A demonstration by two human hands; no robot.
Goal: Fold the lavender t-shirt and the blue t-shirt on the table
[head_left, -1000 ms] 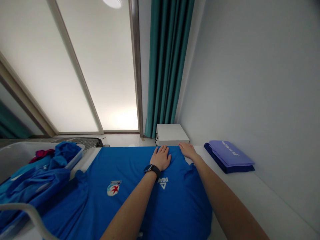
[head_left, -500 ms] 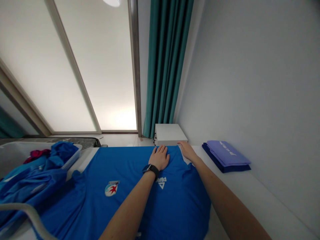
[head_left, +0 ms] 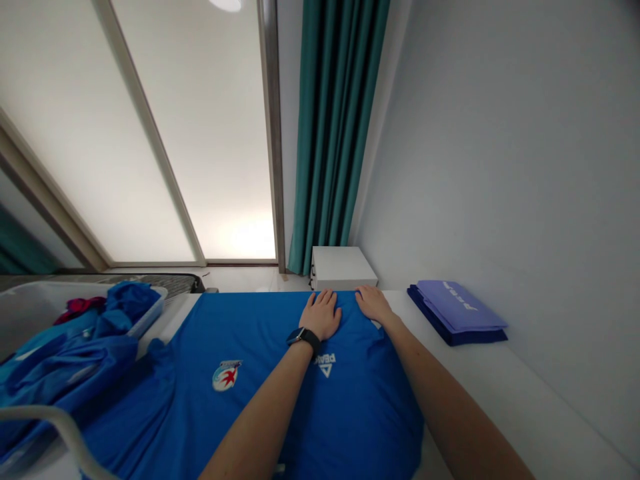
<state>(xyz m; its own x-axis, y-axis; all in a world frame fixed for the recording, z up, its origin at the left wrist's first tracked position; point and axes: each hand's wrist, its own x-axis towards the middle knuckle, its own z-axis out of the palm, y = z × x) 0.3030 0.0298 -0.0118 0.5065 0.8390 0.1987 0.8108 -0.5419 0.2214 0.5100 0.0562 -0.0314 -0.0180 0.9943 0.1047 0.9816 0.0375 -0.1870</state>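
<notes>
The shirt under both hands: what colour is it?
Bright blue shirt, with a white logo and a red-star badge; the head view shows it.

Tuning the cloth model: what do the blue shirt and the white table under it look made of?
Blue shirt: likely thin synthetic sports knit; smooth, faint sheen, soft folds at the edges, printed crest. White table: hard, smooth, matt white top, perhaps laminate or painted board; the view leaves it open.
</notes>
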